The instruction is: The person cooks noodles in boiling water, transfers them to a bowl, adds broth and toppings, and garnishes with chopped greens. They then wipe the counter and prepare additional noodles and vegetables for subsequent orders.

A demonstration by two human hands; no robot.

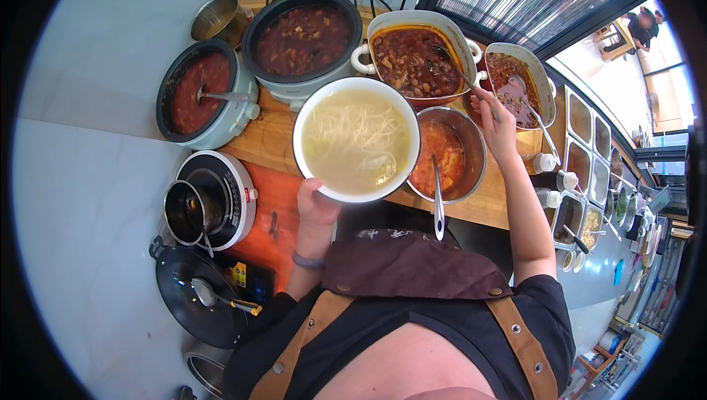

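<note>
My left hand [317, 204] grips the near rim of a white bowl [358, 140] with noodles in pale broth. The bowl is held up over the wooden counter. With my right hand [495, 124] I hold the handle of a metal ladle [467, 80]. Its head is sunk in the dark red meat stew in a white two-handled pot [425, 60]. Beneath my right hand, partly behind the bowl, stands a steel pot [450, 162] of orange-red stew with a spoon leaning out of it. A smaller white pot [516, 82] of minced sauce sits to the right, a ladle in it.
Two electric cookers [301, 35] [204, 96] of red stew stand at the left. A steel saucepan [190, 212] rests on an induction cooker [240, 179], near a black wok [193, 289]. Sauce bottles [547, 162] and steel ingredient trays [579, 162] line the right. Another person [643, 27] is far off.
</note>
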